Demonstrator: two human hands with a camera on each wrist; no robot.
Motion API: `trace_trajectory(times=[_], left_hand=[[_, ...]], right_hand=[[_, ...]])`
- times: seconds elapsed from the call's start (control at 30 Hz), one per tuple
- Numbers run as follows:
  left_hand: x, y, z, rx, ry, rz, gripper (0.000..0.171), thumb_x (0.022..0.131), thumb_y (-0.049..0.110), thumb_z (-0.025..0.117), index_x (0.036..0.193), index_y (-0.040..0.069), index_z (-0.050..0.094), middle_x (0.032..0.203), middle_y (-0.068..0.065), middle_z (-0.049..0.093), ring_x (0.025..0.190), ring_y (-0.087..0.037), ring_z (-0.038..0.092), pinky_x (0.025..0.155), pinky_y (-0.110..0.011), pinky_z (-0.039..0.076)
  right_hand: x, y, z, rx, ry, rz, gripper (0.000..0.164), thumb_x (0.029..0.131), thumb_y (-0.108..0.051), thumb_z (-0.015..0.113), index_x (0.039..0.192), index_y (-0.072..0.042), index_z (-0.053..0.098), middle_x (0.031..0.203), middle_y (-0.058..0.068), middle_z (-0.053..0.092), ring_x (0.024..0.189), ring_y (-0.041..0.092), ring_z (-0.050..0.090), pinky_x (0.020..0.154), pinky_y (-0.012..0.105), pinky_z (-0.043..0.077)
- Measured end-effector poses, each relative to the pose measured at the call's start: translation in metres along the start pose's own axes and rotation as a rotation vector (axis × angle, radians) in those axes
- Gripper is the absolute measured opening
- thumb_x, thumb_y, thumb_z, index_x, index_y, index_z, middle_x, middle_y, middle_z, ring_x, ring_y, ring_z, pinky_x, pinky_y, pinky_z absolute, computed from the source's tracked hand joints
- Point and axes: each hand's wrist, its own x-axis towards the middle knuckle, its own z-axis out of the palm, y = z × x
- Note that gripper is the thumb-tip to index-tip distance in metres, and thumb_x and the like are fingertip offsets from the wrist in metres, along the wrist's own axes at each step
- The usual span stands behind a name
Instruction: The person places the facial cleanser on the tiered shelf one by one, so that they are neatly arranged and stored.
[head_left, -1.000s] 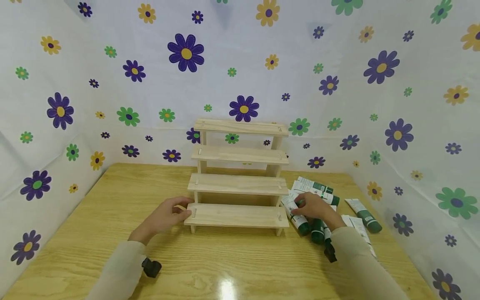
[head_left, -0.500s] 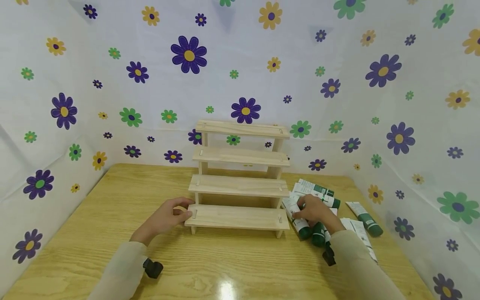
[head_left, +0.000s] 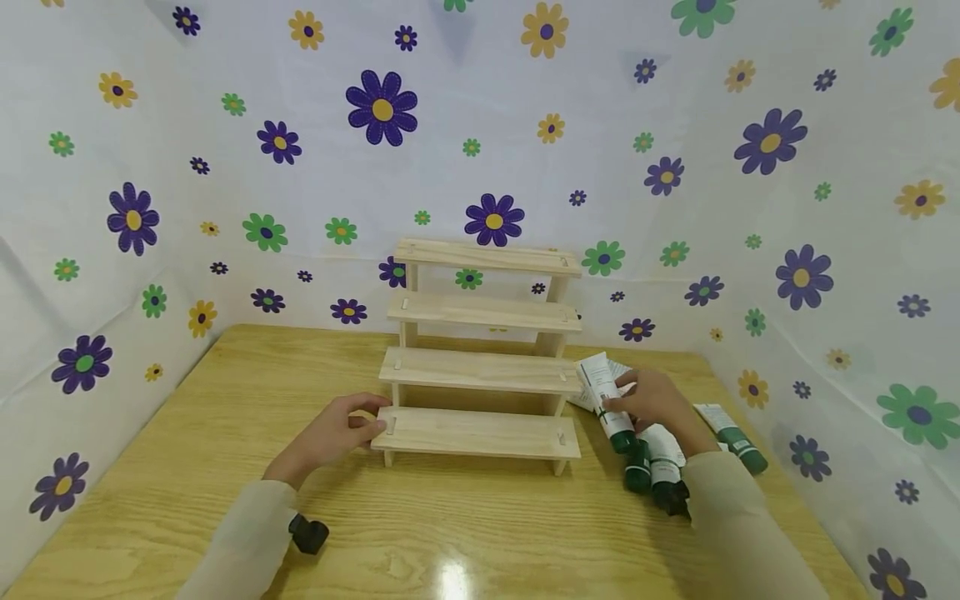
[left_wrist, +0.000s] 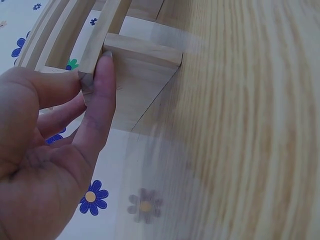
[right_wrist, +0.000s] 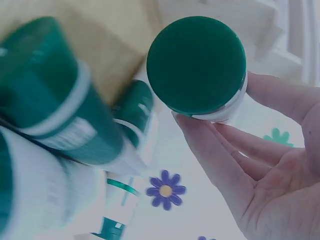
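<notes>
A four-tier step shelf of pale wood [head_left: 480,432] stands on the table. My left hand [head_left: 330,433] pinches the left end of its lowest board; in the left wrist view the thumb lies on top and a finger [left_wrist: 102,95] underneath. To the right of the shelf, my right hand [head_left: 656,404] holds a white squeeze tube [head_left: 606,398] with a green cap between thumb and fingers. That cap [right_wrist: 197,65] faces the right wrist camera. The tube tilts, cap toward me, over the other tubes, and the hand hides part of the pile.
More white-and-green tubes lie beneath and beside my right hand, one with a green cap [head_left: 637,471] just in front. Another tube [head_left: 733,439] lies apart at the right. A flower-printed white cloth [head_left: 480,167] encloses the wooden table [head_left: 465,525] at back and sides.
My right hand has gripped the white tube and raised it off the pile, shifting slightly up and right. My left hand keeps its place on the lowest board.
</notes>
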Motion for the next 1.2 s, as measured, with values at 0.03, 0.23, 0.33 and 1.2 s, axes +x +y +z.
trace_trajectory(times=[0.03,0.23,0.33,1.2], left_hand=[[0.0,0.0,0.0,0.002,-0.003,0.001,0.044,0.105,0.014,0.06,0.143,-0.005,0.052,0.135,-0.028,0.057,0.103,-0.02,0.07,0.079,-0.029,0.063],[0.001,0.0,0.0,0.017,0.002,-0.02,0.043,0.105,0.014,0.06,0.143,-0.004,0.052,0.136,-0.026,0.057,0.104,-0.022,0.07,0.08,-0.029,0.064],[0.002,-0.001,0.0,0.011,0.0,-0.023,0.043,0.105,0.014,0.06,0.143,-0.004,0.052,0.135,-0.026,0.057,0.104,-0.023,0.07,0.08,-0.029,0.064],[0.0,-0.004,0.003,-0.07,0.015,-0.015,0.046,0.105,0.009,0.058,0.146,-0.007,0.047,0.14,-0.033,0.052,0.102,-0.025,0.07,0.077,-0.033,0.066]], right_hand=[[0.0,-0.001,-0.003,-0.001,0.005,0.002,0.062,0.095,-0.024,0.073,0.139,0.014,0.051,0.128,0.039,0.061,0.085,0.03,0.074,0.066,0.039,0.066],[0.0,-0.009,-0.023,0.036,0.048,0.003,0.067,0.096,-0.026,0.072,0.145,0.012,0.046,0.136,0.042,0.055,0.09,0.034,0.075,0.074,0.043,0.066],[0.0,-0.014,-0.032,0.03,0.085,-0.009,0.068,0.097,-0.027,0.072,0.147,0.011,0.045,0.136,0.042,0.056,0.089,0.034,0.076,0.075,0.042,0.066],[0.004,-0.094,-0.08,0.271,0.384,-0.117,0.072,0.099,-0.03,0.07,0.157,-0.004,0.037,0.145,0.03,0.054,0.121,0.046,0.064,0.096,0.052,0.06]])
